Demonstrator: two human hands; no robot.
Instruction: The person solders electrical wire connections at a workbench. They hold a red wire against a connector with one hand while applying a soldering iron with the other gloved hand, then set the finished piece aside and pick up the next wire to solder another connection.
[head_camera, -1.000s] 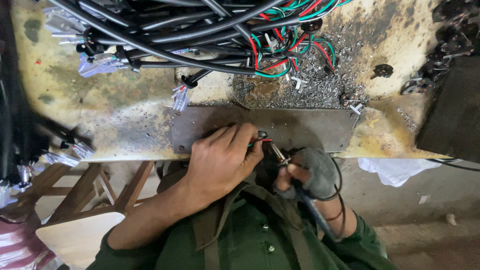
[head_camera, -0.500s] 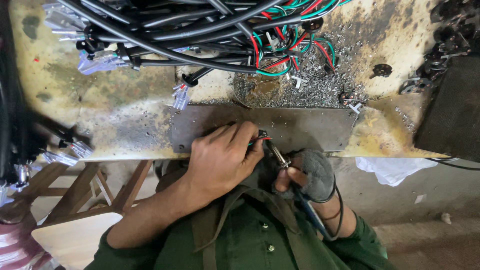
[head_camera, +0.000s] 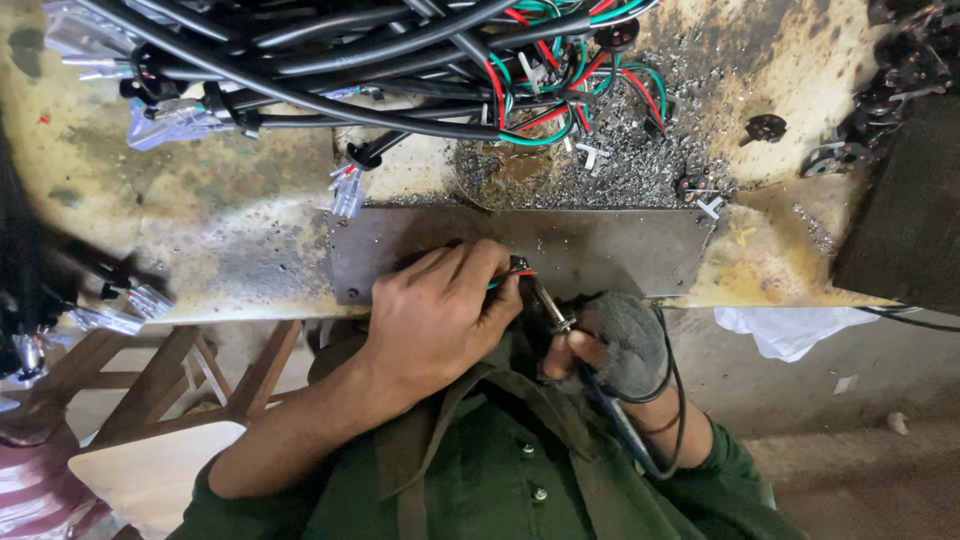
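Observation:
My left hand (head_camera: 435, 315) rests on the near edge of a dark metal plate (head_camera: 620, 250) and pinches a small connector with red and green wires (head_camera: 520, 268). My right hand (head_camera: 610, 345), wrapped in a grey cloth glove, grips a soldering iron (head_camera: 552, 308) with a blue handle. The iron's tip points up and left and meets the connector at my left fingertips. Its black cord loops around my right wrist.
A bundle of black cables with red, green and white wires (head_camera: 400, 60) lies across the far side of the stained yellow bench (head_camera: 230, 230). Metal scraps (head_camera: 620, 170) and small black parts (head_camera: 765, 127) litter the right. A wooden stool (head_camera: 160, 400) stands lower left.
My left hand has shifted slightly on the plate and the iron's tip has closed onto the connector. Otherwise little has moved.

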